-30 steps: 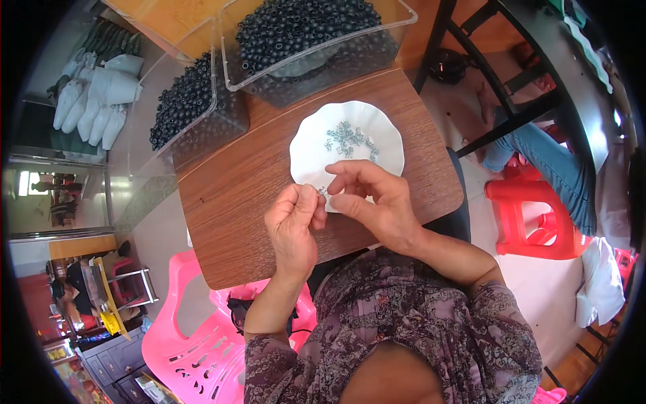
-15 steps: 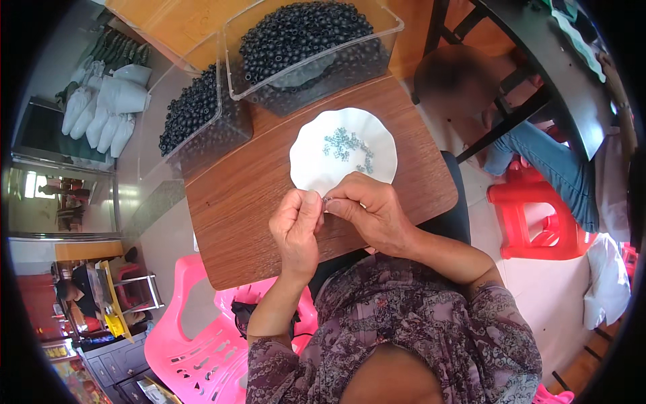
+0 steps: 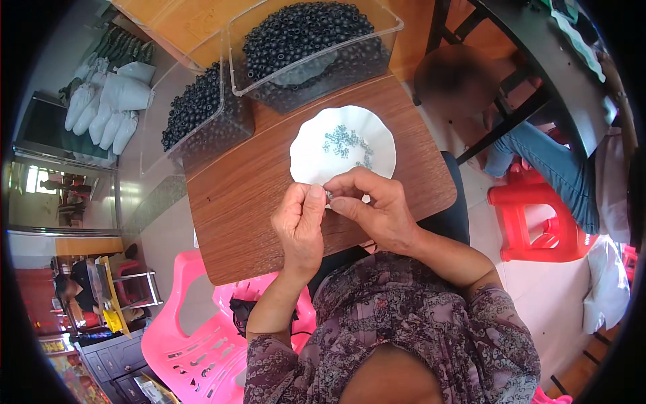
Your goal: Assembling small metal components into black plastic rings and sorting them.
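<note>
There's 1 wood table (image 3: 242,215) w/ 1 white plate (image 3: 306,151) & 2 see-thru tubs: 1 big tub (image 3: 286,101) at the far edge, 1 small tub (image 3: 229,124) at the far left corner. Lots of black beads (image 3: 306,37) fill the 2 tubs, too many to count. The plate has a wavy rim & sits toward the table's right edge. On it is 1 loose pile of clear bits (image 3: 342,140), too small to count.

The 2 hands are close tog., tips meeting over the plate's near rim. The L hand (image 3: 299,225) & R hand (image 3: 373,209) both pinch 1 tiny bit (image 3: 329,196) btwn thumbs & fingers; can't tell its shape. The pile is just past the fingertips, a bit to the R, & isn't touched.

1 pink chair (image 3: 202,350) is by the near left corner. 1 red stool (image 3: 525,232) is off past the right edge, well apart from the table.
</note>
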`<state>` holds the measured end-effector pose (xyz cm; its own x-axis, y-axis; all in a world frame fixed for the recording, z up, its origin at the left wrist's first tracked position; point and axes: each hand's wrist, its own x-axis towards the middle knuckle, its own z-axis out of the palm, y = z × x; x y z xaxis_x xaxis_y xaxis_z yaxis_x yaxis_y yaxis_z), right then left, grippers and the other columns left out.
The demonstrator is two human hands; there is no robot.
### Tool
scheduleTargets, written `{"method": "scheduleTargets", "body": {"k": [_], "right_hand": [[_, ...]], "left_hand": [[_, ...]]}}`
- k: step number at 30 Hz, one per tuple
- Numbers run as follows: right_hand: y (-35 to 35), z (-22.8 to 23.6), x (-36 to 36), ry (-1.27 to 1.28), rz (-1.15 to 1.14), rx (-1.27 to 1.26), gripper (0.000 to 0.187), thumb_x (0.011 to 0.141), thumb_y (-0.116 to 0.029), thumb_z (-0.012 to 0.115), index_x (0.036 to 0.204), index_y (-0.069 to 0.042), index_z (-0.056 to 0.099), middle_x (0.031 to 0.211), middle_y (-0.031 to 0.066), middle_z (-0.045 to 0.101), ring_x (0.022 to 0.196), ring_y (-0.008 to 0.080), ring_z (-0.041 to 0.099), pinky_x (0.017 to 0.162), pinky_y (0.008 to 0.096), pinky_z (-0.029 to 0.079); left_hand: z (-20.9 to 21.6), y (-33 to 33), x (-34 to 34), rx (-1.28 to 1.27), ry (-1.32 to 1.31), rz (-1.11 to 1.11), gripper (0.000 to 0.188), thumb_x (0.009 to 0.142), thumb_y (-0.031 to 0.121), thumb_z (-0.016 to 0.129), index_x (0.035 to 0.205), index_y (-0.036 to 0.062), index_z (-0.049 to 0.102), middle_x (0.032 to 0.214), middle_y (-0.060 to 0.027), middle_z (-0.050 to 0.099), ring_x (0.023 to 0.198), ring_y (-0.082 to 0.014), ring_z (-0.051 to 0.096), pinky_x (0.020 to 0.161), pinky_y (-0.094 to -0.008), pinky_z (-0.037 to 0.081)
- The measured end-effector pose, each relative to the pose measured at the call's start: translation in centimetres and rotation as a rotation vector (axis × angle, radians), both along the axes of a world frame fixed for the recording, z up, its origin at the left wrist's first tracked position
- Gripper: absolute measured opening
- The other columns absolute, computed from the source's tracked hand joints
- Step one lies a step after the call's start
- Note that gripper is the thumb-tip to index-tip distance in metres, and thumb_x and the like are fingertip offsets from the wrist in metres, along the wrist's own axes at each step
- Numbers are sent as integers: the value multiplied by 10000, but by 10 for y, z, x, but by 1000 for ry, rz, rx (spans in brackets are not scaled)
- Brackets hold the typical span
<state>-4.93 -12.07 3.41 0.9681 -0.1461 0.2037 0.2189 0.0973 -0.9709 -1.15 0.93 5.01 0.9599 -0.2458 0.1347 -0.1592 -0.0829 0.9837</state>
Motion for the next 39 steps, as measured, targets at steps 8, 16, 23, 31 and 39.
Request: {"method": "scheduleTargets", "body": {"k": [8,16,23,31,39], "right_hand": [[3,-9,5,84,81,281,123,807,-18,611,920,29,600,833,49,635,767,86,579,692,231,467],[-3,-3,5,138,143,136,153,832,-21,606,974,33,584,888,45,612,820,96,578,743,240,472],[-2,-8,7,148,104,172,162,824,-46,625,970,14,593,864,20,602,796,70,547,697,217,450],[4,-7,6,16,-41,-38,111,777,-25,630,876,-3,586,757,48,589,701,138,564,615,269,444],[4,-13,8,-253,-171,-396,94,755,-10,616,821,-19,549,740,116,546,716,298,537,610,368,423]], "left_hand": [[-2,2,3,-116,248,-26,263,894,213,543,683,62,502,602,19,454,522,-47,383,469,-186,285],[-9,3,8,-246,354,-59,270,891,227,547,684,59,505,592,10,458,505,-67,382,473,-202,303],[-12,3,8,-227,320,-60,268,900,217,545,687,58,510,600,18,472,530,-47,396,486,-185,297],[-16,5,6,-290,287,-76,231,907,192,539,745,27,533,652,0,497,568,-64,410,526,-193,327],[-19,7,4,-253,210,-106,228,916,184,527,761,17,534,677,0,502,591,-68,419,539,-196,343]]}}
